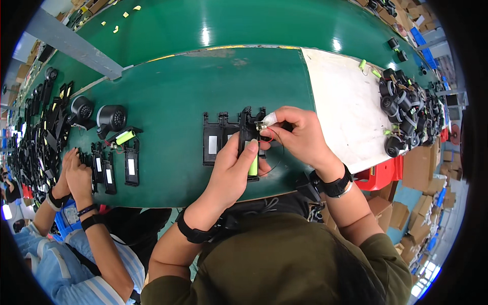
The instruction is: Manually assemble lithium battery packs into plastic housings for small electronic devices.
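My left hand point(229, 168) is closed around a narrow black plastic housing point(247, 133) that stands out from the table. A light green cylindrical battery point(253, 166) lies along the housing's lower part, under my left thumb. My right hand point(301, 131) pinches a small metallic part, perhaps a circuit board point(261, 125), at the housing's upper end. White wrapping point(270, 119) covers one right fingertip. Thin red and dark wires point(278, 140) curve between that part and the battery. Just left of the held piece, similar black housings point(212, 136) with white labels lie side by side.
A co-worker's hands point(76, 175) work at the left among black parts. Two round black fan-like units point(112, 118) stand nearby, next to another green battery point(125, 137). A heap of round black units point(404, 109) covers the white sheet's point(340, 101) right end. A red stool point(380, 175) stands below it.
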The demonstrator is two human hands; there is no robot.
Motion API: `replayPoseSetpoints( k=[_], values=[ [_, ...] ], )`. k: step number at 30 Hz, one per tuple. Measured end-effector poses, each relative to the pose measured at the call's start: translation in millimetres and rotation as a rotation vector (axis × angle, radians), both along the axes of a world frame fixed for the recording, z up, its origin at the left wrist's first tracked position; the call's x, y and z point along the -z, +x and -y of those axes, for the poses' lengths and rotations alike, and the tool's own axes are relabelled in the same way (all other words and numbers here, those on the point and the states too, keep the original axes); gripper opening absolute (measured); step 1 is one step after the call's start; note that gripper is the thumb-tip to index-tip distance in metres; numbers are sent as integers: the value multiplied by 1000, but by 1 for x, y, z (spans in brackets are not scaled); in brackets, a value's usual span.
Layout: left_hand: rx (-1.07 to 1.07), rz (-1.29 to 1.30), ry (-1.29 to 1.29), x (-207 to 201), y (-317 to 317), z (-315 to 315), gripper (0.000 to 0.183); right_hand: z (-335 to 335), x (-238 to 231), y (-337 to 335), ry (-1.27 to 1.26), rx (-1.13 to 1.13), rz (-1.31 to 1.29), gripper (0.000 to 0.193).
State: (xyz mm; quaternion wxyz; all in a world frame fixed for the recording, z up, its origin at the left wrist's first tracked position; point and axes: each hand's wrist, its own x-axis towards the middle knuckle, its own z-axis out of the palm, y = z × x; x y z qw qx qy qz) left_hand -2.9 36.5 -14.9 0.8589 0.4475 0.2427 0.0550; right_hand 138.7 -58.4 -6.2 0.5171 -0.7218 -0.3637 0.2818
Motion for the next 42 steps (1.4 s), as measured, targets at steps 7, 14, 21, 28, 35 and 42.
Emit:
replayPoseSetpoints(
  k=[7,14,21,28,35,42],
  values=[
    [30,-7,50,-7,-1,0,27,7,5,2,64,3,-71,6],
    [37,-22,61,-11,1,0,27,9,7,4,86,-3,-121,6],
    [39,-66,21,-14,2,0,27,11,7,5,144,32,-184,4],
    [42,-47,43,-12,3,0,27,11,8,5,137,28,-244,4],
    [44,-29,101,-14,3,0,27,9,9,3,131,28,-143,6],
    [51,-34,122,-16,5,2,27,11,10,3,181,35,-170,6]
  ],
)
